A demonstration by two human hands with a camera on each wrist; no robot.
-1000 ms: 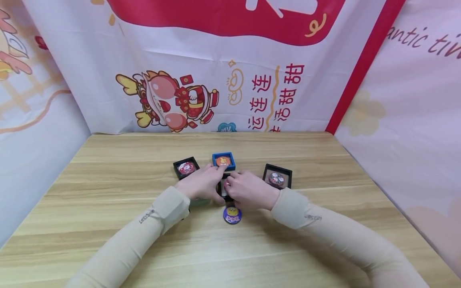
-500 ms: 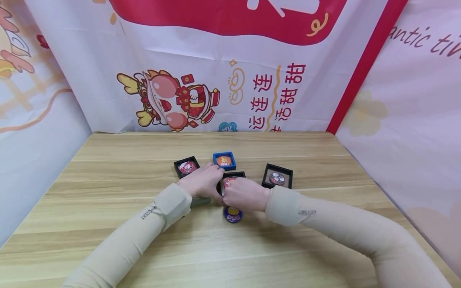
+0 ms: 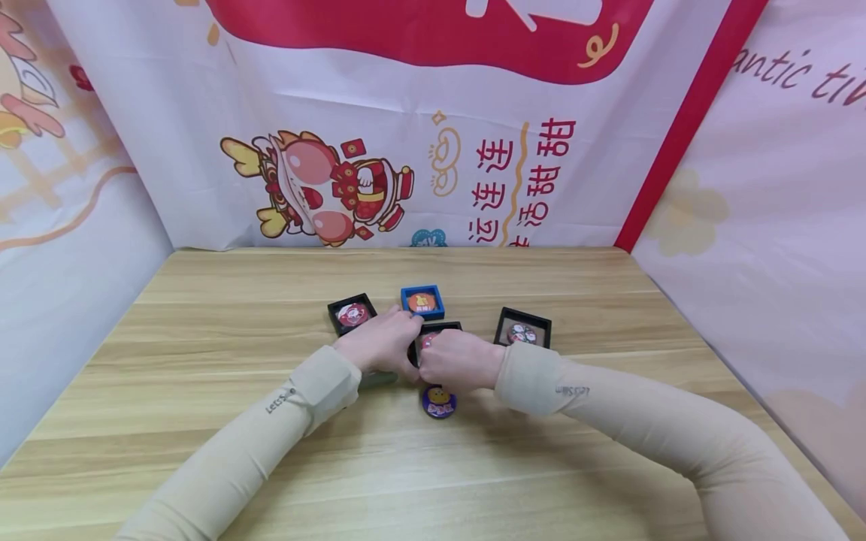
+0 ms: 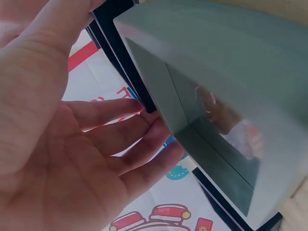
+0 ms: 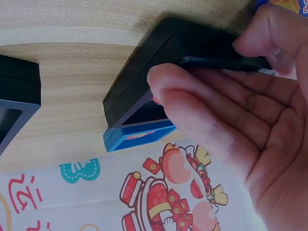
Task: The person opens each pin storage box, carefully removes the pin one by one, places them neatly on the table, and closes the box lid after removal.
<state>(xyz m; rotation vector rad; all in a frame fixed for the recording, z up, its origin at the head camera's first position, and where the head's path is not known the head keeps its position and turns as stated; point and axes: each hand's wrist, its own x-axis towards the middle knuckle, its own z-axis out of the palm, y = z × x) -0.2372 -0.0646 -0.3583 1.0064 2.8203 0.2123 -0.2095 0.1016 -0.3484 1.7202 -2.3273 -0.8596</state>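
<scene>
A pale, wood-grained bench [image 3: 406,473] fills the lower part of the head view. White printed cloth [image 3: 379,90] hangs behind it at twelve o'clock, with a cartoon dragon, red lettering and a broad red panel. More pale cloth [image 3: 764,248] closes in the two o'clock side (its script is cut off by the edge).

The middle black frame [image 3: 441,326] sits on the bench beneath both hands. It is square and dark-rimmed, with a pinkish-red badge [image 3: 429,340] partly showing inside. The left hand [image 3: 382,338] grips it by the left side, thumb at one corner and fingers at another. The right hand [image 3: 463,361] has its fingers bent over the rim and its thumb against the outer wall, gripping it too.

Around that frame lie a blue frame [image 3: 439,312] towards twelve, another black frame [image 3: 333,315] near ten, a wider black frame [image 3: 528,313] between two and three, a purple badge [image 3: 440,403] at six, and a grey-green frame [image 4: 216,43] near eight, mostly under the left hand.
</scene>
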